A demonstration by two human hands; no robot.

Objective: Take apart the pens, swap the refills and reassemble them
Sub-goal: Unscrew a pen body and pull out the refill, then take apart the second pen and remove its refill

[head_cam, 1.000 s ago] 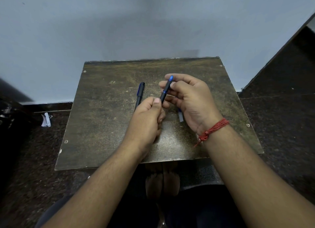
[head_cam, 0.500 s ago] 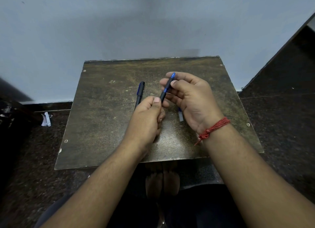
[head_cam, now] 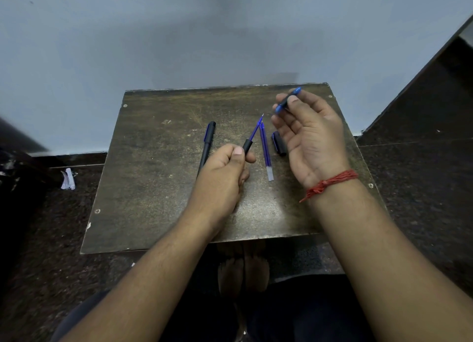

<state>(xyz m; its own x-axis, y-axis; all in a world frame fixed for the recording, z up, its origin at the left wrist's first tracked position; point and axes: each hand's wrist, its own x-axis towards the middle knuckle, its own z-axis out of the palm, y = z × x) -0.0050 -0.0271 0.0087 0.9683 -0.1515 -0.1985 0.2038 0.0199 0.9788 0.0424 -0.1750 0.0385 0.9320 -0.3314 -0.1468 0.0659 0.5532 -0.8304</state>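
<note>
My left hand (head_cam: pixel 222 180) grips a black pen barrel (head_cam: pixel 247 146) near the middle of the small table (head_cam: pixel 153 188); a blue refill (head_cam: pixel 256 129) sticks out of its upper end. My right hand (head_cam: pixel 311 139) is raised to the right and pinches the pen's black-and-blue front section (head_cam: pixel 288 100) between thumb and fingers. A loose blue refill (head_cam: pixel 265 149) lies on the table between my hands. A black cap (head_cam: pixel 279 144) lies just right of it. A second, whole black pen (head_cam: pixel 207 143) lies to the left, partly hidden by my left hand.
The worn brown table stands against a pale wall (head_cam: pixel 179 34). Dark stone floor (head_cam: pixel 422 175) surrounds it. A scrap of white paper (head_cam: pixel 68 179) lies on the floor at the left. My feet (head_cam: pixel 243 267) show below the table's front edge.
The pen has come apart: my right hand moved up and right with the front section, baring the refill in the barrel my left hand holds. The loose refill and cap are now uncovered.
</note>
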